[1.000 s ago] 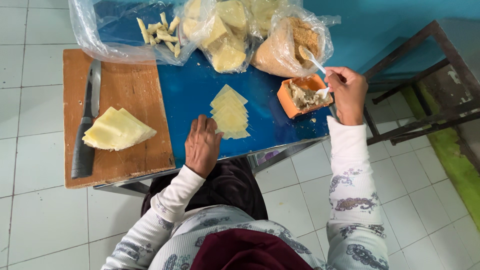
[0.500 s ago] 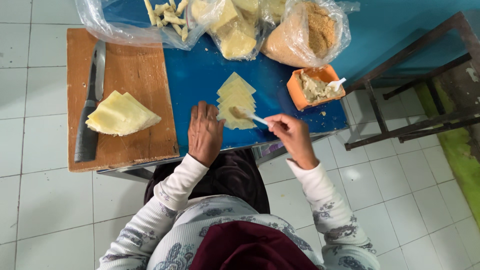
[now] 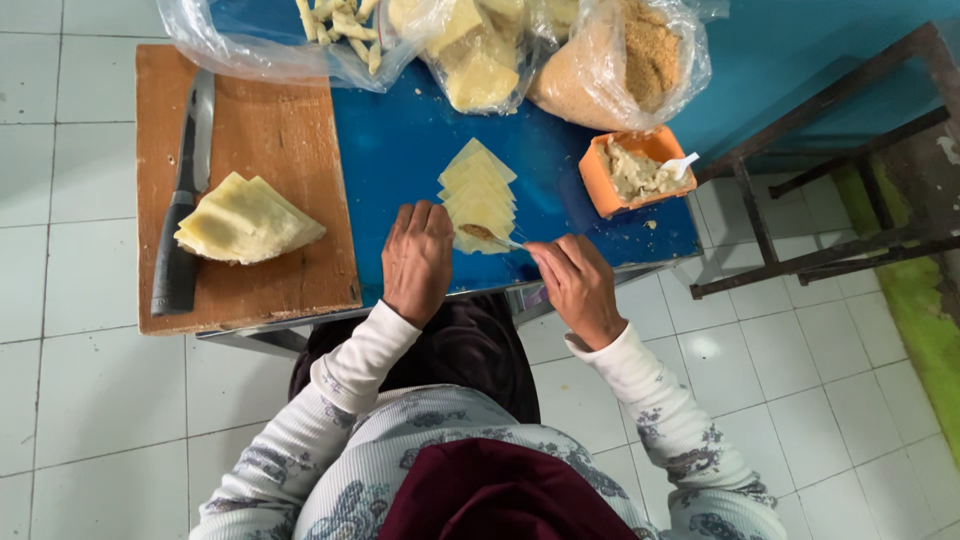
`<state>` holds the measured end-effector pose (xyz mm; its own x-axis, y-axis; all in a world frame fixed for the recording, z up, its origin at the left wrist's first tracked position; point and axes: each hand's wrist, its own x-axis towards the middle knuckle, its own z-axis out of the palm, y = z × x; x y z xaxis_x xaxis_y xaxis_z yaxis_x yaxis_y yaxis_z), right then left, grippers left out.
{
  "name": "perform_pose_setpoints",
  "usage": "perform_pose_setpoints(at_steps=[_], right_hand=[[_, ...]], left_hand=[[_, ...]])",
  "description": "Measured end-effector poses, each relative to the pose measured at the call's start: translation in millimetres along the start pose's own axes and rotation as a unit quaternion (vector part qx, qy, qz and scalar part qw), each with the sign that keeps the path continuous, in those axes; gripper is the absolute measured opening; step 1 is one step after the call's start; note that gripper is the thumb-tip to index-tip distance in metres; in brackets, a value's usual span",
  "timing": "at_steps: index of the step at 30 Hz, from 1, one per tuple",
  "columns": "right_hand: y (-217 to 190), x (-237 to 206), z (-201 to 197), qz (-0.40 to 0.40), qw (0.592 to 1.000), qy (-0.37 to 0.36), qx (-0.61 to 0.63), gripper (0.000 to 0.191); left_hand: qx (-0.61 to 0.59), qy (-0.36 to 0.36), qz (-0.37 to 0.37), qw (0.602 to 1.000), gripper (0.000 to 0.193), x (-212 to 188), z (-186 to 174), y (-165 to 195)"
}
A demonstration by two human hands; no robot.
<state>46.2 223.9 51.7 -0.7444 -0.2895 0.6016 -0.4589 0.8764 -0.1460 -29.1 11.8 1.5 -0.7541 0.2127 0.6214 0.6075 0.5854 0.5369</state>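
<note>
In the head view, you are pressing your left hand (image 3: 418,262) flat, fingers together, on the near edge of the stack of pale wrappers (image 3: 478,197) lying on the blue table (image 3: 400,150), just right of the wooden board (image 3: 262,130). Your right hand (image 3: 578,287) is pinching a small white spoon (image 3: 497,238), whose tip with brownish filling is touching the nearest wrapper. These sheets are looking thin, soft and easy to tear, so you are better taking one by a corner, lightly. The orange tub (image 3: 640,170) is standing near, to the right.
</note>
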Motion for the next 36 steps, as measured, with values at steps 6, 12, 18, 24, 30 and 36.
perform_pose_setpoints(at_steps=[6, 12, 18, 24, 30, 36], right_hand=[[-1, -5, -1, -0.005, 1.000, 0.016, -0.020, 0.019], [11, 1, -14, 0.028, 0.997, 0.057, -0.044, 0.017], [87, 39, -73, 0.071, 0.973, 0.145, -0.163, 0.012], [134, 108, -52, 0.062, 0.963, 0.083, -0.250, 0.014], [52, 56, -16, 0.109, 0.989, 0.097, -0.039, 0.016], [-8, 10, 29, 0.148, 0.987, 0.003, 0.059, 0.020]], left_hand=[[-0.046, -0.009, -0.016, 0.999, 0.010, 3, 1, 2], [-0.100, -0.034, -0.054, 0.993, 0.009, 8, 1, 4], [-0.141, -0.021, -0.027, 0.989, 0.012, 10, -4, 3], [-0.141, 0.010, -0.007, 0.990, 0.015, 10, 1, 1], [-0.140, -0.016, -0.028, 0.990, 0.019, 6, 1, -2], [-0.139, -0.024, -0.042, 0.989, 0.021, 11, 1, -1]])
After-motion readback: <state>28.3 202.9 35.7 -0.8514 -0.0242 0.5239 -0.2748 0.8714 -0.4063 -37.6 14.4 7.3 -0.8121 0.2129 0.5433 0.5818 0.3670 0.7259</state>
